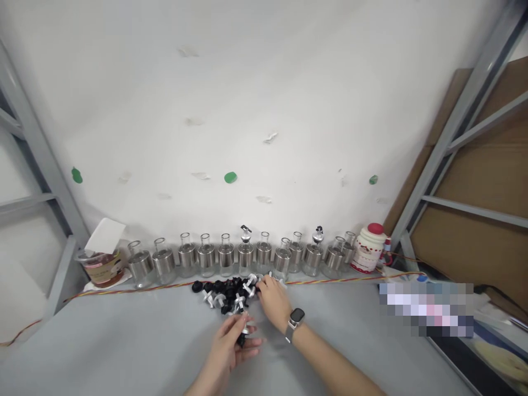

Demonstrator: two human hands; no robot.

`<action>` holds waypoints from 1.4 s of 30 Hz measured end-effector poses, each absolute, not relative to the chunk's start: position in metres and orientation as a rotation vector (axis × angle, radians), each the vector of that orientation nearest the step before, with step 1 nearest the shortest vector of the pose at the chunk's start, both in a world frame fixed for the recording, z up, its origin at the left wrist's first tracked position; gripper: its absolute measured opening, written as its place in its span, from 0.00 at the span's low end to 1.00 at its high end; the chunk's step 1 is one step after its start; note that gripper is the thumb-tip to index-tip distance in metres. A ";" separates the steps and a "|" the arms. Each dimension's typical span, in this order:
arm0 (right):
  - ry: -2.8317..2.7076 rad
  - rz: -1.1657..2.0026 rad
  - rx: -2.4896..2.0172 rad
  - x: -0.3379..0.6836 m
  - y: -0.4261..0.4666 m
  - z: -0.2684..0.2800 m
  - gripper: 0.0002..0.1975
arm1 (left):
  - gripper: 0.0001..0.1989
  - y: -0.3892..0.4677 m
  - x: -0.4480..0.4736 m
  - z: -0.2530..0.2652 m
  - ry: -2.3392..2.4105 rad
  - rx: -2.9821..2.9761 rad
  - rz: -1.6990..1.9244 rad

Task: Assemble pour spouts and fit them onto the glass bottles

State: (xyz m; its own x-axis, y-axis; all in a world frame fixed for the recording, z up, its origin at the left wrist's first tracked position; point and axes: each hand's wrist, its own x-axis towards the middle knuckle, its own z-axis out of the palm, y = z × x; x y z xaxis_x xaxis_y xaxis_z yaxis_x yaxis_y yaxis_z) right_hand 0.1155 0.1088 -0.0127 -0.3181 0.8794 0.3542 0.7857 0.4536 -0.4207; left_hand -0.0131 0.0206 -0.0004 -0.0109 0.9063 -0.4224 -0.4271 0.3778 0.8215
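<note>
Well to the left of the pile, the tub (101, 270) stands on the surface (144, 330) with paper (105, 235) on top. The wire (127, 290) runs from there, passing just behind the pile. The row of bottles (187, 256) begins left of the pile and stretches behind and past it.

In front of the pile (229, 287), a jumble of black and silvery parts, the left hand (229, 340) has its grip closed on a stopper (242, 337), thumb against index, other fingers spread. Behind the pile, one bottle has a pourer (246, 233).

At the pile's right end, the right hand (274, 298), with a watch (296, 317), covers some parts; its fingers curl, but I cannot tell what its grip holds. Right of the pile stands another topped bottle (314, 257), then the jar (368, 250). Farther right, pixelation hides an item.
</note>
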 end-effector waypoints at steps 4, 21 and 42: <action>-2.107 0.309 -1.370 0.113 0.111 -0.016 0.10 | 0.22 0.021 -0.013 -0.003 1.121 0.629 1.080; -1.188 1.721 -0.732 0.145 0.068 0.006 0.14 | 0.25 0.019 -0.010 -0.012 1.138 0.716 1.247; -1.051 1.866 -0.604 0.144 0.061 0.010 0.11 | 0.29 0.023 -0.017 -0.001 1.137 0.563 1.226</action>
